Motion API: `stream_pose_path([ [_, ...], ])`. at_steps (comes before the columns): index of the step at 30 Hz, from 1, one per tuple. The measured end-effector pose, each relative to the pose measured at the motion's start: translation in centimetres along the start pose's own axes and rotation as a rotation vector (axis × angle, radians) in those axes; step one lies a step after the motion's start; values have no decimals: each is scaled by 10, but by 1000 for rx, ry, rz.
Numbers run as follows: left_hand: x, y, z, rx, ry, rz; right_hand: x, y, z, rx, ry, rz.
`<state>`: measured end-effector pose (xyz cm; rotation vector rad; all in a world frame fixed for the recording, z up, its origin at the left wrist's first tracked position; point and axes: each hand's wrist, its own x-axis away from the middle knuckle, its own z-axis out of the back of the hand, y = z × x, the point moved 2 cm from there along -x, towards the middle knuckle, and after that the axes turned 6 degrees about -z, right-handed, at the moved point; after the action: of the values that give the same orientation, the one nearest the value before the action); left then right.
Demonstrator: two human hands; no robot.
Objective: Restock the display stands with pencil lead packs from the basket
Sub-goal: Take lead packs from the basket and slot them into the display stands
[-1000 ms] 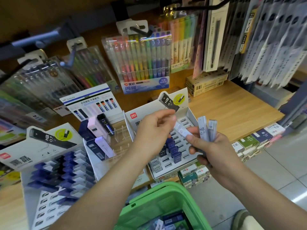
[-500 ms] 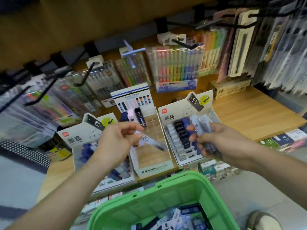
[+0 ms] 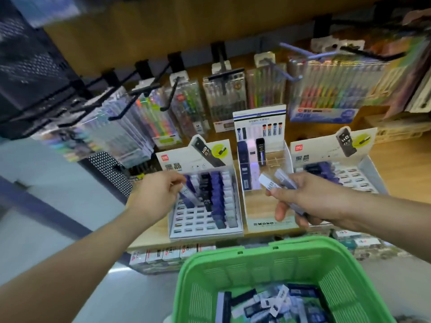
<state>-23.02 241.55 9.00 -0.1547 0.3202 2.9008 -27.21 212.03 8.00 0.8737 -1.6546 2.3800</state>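
My left hand [image 3: 155, 194] pinches one pale pencil lead pack [image 3: 189, 194] and holds it over the left white display stand [image 3: 205, 231], just above its partly filled slots of blue and black packs. My right hand [image 3: 305, 197] grips a small bundle of pale lead packs [image 3: 276, 181] in front of the middle MONO stand [image 3: 268, 223]. A third white stand [image 3: 359, 173] is at the right, partly hidden by my right forearm. The green basket [image 3: 235, 266] below holds several loose lead packs [image 3: 268, 304].
Black hooks [image 3: 144, 89] with hanging pen packs [image 3: 224, 99] jut out above the stands. A wooden shelf [image 3: 396, 157] carries the stands. Small boxed goods [image 3: 168, 254] line the ledge under the shelf edge. A black mesh panel [image 3: 28, 66] is at the left.
My left hand carried its single pack leftward, from the right stand past the middle stand to the left stand. My right hand kept its bundle. The view swung left.
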Motion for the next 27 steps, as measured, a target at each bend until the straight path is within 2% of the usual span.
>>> stream_pose_path([
  [6, -7, -4, -20, -26, -37, -118, -11, -7, -27, -123, 17, -15],
  [12, -13, -8, -28, 5, -73, -127, -16, -9, -29, -231, 5, -58],
  [16, -18, -12, -28, 19, -19, -112, -19, -8, -26, -252, 19, -75],
  [23, -24, -9, -39, -55, -35, -224, -20, -7, -23, -292, 32, -86],
  [27, -30, -9, -39, -66, -72, -173, -19, -9, -28, -340, -12, -80],
])
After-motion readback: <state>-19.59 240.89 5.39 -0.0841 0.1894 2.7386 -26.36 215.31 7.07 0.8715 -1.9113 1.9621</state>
